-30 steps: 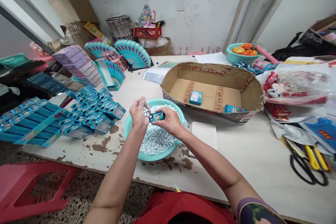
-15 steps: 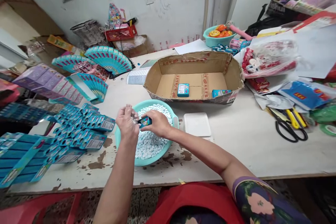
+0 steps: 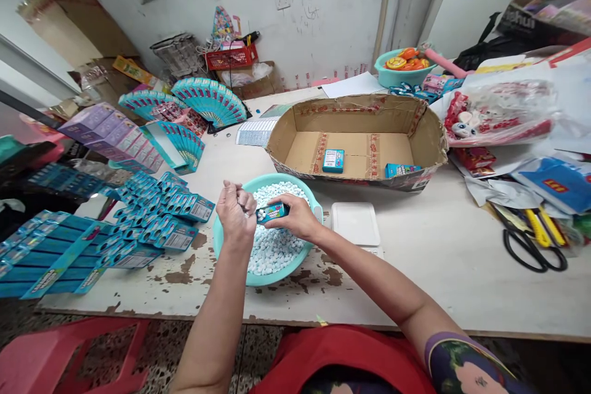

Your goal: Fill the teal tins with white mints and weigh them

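My right hand (image 3: pixel 295 215) grips a small teal candy box (image 3: pixel 271 212) with its open end turned left. My left hand (image 3: pixel 236 212) is cupped shut on a few white tablets right at that opening. Both hands hover over a teal bowl (image 3: pixel 220 245) filled with small white tablets (image 3: pixel 272 246). A pile of the same small teal boxes (image 3: pixel 161 218) lies just left of the bowl.
An open cardboard box (image 3: pixel 429 135) behind the bowl holds two small teal boxes. A white lid (image 3: pixel 354 223) lies right of the bowl. Black-and-yellow scissors (image 3: pixel 530 245) sit at far right. Purple cartons (image 3: pixel 115 135), fanned teal packs (image 3: pixel 212 98) and a red stool (image 3: pixel 50 357) are on the left.
Both hands stay over the bowl with the box and tablets. The box opening now shows white tablets inside. Only the camera view has swung.
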